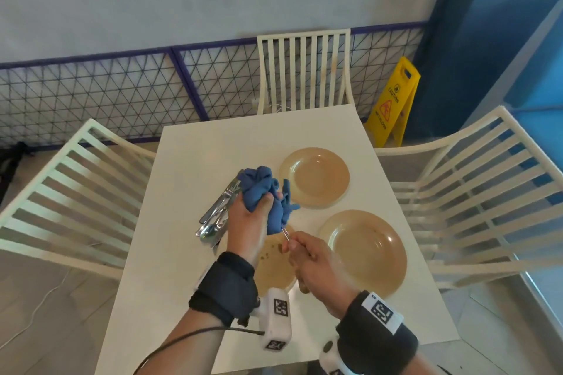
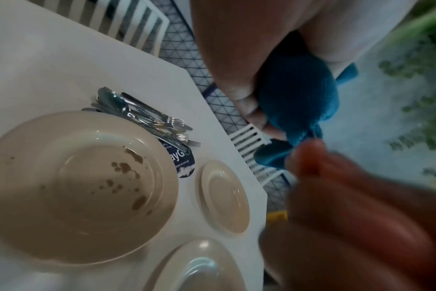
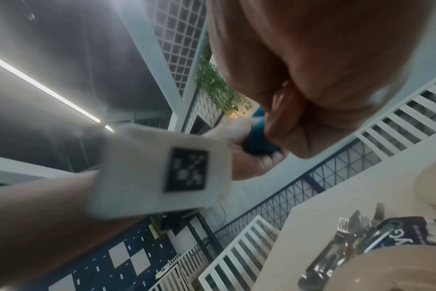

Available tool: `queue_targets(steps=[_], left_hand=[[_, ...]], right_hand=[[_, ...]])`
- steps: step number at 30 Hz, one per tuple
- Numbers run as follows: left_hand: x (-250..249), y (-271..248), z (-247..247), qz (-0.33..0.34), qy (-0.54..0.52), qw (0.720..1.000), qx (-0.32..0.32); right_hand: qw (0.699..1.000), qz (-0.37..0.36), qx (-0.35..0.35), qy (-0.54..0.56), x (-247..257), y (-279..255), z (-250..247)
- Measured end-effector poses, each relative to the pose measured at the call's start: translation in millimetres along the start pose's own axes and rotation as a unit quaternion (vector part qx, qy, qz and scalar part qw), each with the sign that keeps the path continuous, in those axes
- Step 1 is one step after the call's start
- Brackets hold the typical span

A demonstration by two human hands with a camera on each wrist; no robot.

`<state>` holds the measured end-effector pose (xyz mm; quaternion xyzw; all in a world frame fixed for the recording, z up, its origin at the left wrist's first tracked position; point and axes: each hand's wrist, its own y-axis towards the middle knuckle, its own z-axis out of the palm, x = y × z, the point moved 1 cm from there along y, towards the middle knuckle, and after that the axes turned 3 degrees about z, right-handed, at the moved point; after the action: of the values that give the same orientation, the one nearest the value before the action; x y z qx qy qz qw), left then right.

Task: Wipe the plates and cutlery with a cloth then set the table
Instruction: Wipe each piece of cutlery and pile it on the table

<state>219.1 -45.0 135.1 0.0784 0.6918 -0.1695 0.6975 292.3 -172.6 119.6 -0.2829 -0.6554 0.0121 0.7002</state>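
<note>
My left hand (image 1: 254, 210) grips a bunched blue cloth (image 1: 265, 192) above the white table (image 1: 195, 298). My right hand (image 1: 300, 248) pinches the thin metal shaft of a piece of cutlery (image 1: 285, 234); its far end is buried in the cloth, so its kind is hidden. Below both hands lies a beige plate (image 1: 274, 268) with brown stains (image 2: 122, 167). Two more beige plates sit at the far right (image 1: 314, 177) and near right (image 1: 362, 253). A pile of forks and spoons (image 1: 214, 216) lies left of my left hand. The cloth (image 2: 299, 94) fills my left palm.
White slatted chairs stand at the left (image 1: 70, 201), far (image 1: 304, 70) and right (image 1: 475, 201) sides of the table. A yellow wet-floor sign (image 1: 393, 103) stands beyond the far right corner. A dark round sticker (image 2: 181, 159) lies under the cutlery pile (image 2: 147, 118).
</note>
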Motion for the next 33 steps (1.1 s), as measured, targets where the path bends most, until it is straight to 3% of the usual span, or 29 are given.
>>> queue_targets(steps=[5, 9, 11, 15, 19, 23, 26, 31, 33], left_hand=[[-2, -9, -13, 0.028, 0.085, 0.993, 0.077], [-11, -13, -32, 0.044, 0.139, 0.981, 0.128], [-4, -18, -34, 0.017, 0.163, 0.971, 0.174], [6, -23, -31, 0.014, 0.201, 0.957, 0.207], [10, -25, -39, -0.013, 0.202, 0.952, 0.231], [16, -29, -61, -0.046, 0.24, 0.926, 0.287], [20, -30, -75, -0.065, 0.262, 0.909, 0.318], [26, -34, -75, -0.075, 0.177, 0.947, 0.257], [25, -31, -78, -0.064, 0.167, 0.949, 0.259]], right_hand=[[0.995, 0.046, 0.084, 0.036, -15, -4, 2], [0.998, 0.007, -0.058, -0.003, -2, 6, -31], [0.995, -0.04, -0.083, -0.028, 16, 15, -38], [0.994, -0.072, -0.01, -0.08, 29, 34, -23], [0.991, -0.068, 0.016, -0.115, 20, 46, -23], [0.974, -0.063, 0.107, -0.19, 11, 51, -16], [0.971, -0.065, 0.119, -0.199, 2, 52, -10], [0.988, -0.069, 0.044, -0.131, -1, 59, -3], [0.992, -0.067, 0.02, -0.103, 8, 65, -3]])
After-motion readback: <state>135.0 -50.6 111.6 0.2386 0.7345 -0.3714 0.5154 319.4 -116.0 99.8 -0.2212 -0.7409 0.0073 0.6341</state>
